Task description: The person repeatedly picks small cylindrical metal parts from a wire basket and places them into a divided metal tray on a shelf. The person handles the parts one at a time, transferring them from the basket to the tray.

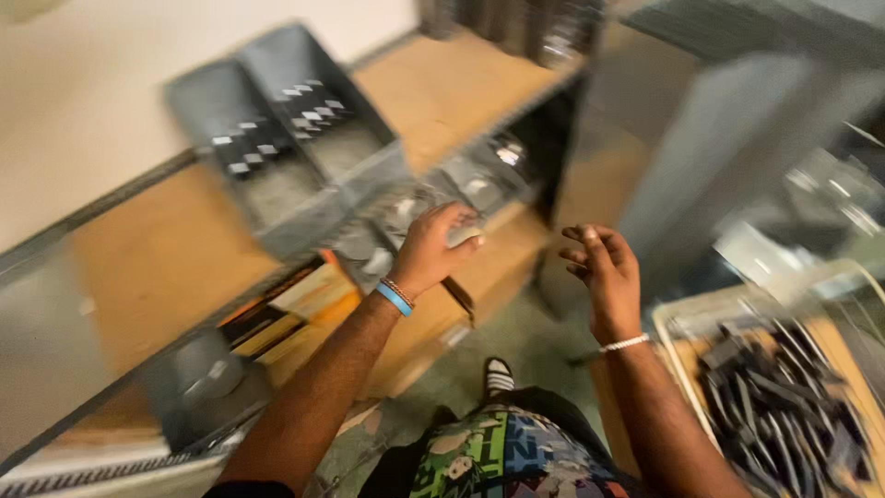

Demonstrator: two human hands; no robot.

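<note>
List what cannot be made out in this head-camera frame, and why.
- Pale object under the left hand: fingers cover it, motion blur smears it; kind unclear.
- Right hand: fingers curled, apparently empty; blur prevents certainty.
- Grey metal divided bin on the wooden shelf: small contents blurred.
- Pale tray of dark elongated parts: cut by right edge; shapes indistinct.

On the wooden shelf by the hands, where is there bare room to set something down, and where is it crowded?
Bare wood lies on the shelf left of the grey bins, and more behind them towards the far end. The lower shelf under the left hand is packed with small clear containers. The tray beside the right hand is full of dark parts.
</note>
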